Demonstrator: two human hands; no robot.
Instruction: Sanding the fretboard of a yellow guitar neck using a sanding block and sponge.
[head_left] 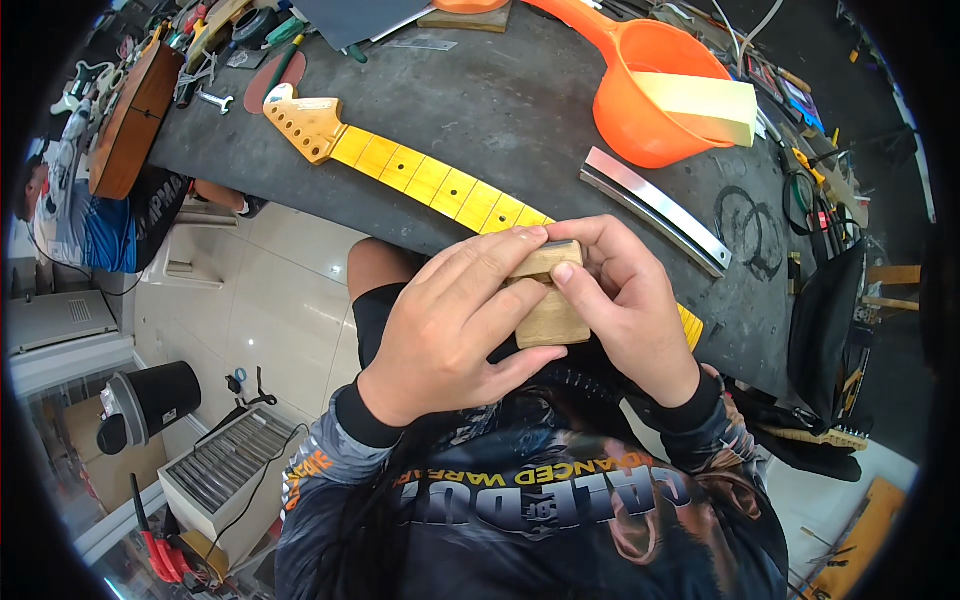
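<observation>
Both my hands are closed on a small wooden block (pixel 553 322), held above the near edge of the table. My left hand (pixel 435 315) lies over its left side. My right hand (pixel 635 305) grips the right side, thumb on the upper part. A second, narrower wooden piece or step with a dark top edge shows at the top; I cannot tell if it is separate. Beneath my hands runs a yellow guitar neck (pixel 425 182), its headstock at the upper left and its other end showing past my right hand.
A shiny metal bar (pixel 655 210) lies right of the neck. Behind it an orange dipper (pixel 610 112) holds a pale yellow block (pixel 705 103). A wrench (pixel 216 101) and a guitar body (pixel 138 120) are at the far left, near a person (pixel 100 220). A dark bag (pixel 825 330) is at the right.
</observation>
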